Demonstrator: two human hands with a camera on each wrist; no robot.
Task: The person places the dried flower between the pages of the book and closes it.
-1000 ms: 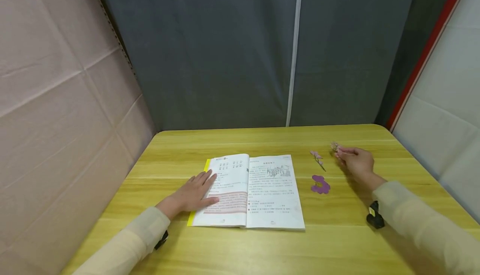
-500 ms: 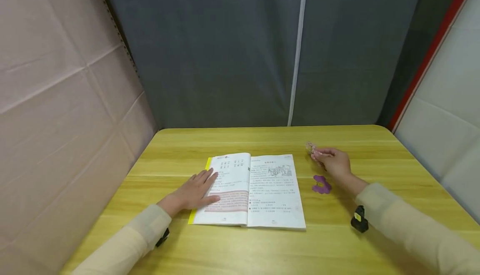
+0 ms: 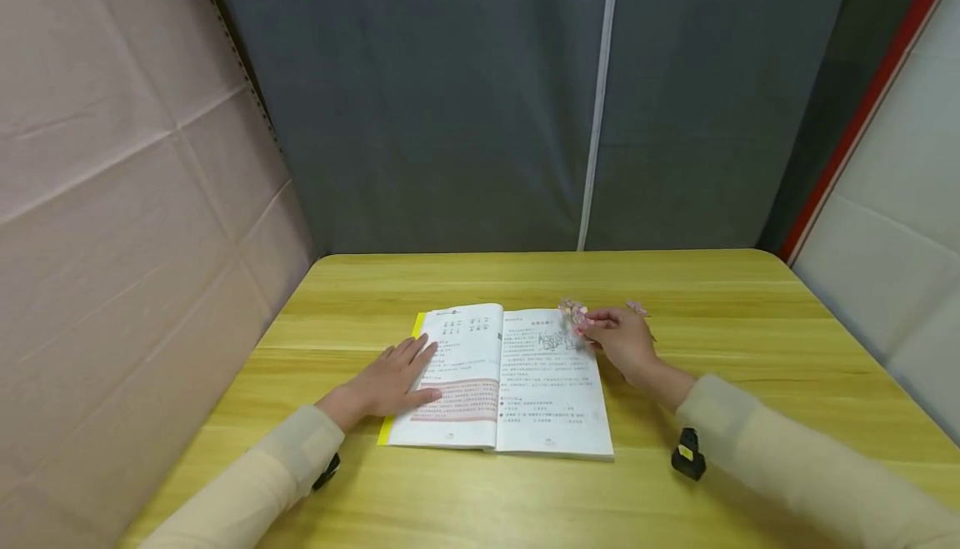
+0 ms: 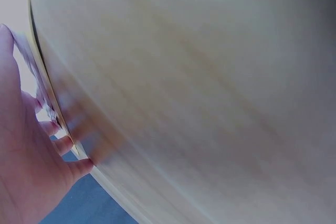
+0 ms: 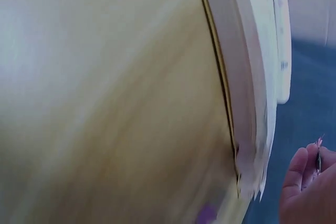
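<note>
An open book point(image 3: 551, 399) with printed pages lies in the middle of the wooden table. My left hand point(image 3: 390, 382) rests flat on the left page with its fingers spread. In my right hand point(image 3: 626, 345), thumb and fingers pinch a pale pink flower sprig point(image 3: 573, 312), which overlaps the top right corner of the right page. Behind that hand, a second pink sprig point(image 3: 637, 308) is partly hidden on the table. A purple flower shape point(image 5: 207, 213) shows at the bottom edge of the right wrist view; the right hand and forearm cover it in the head view.
The wooden table point(image 3: 315, 324) has rounded back corners. A dark grey curtain point(image 3: 420, 116) hangs behind it, with pale cloth walls at left and right. The book's yellow cover edge point(image 3: 417, 326) sticks out on its left side.
My right hand has carried the pink flower sprig leftward, over the second sprig, to the book's upper right corner. The left hand stays on the left page.
</note>
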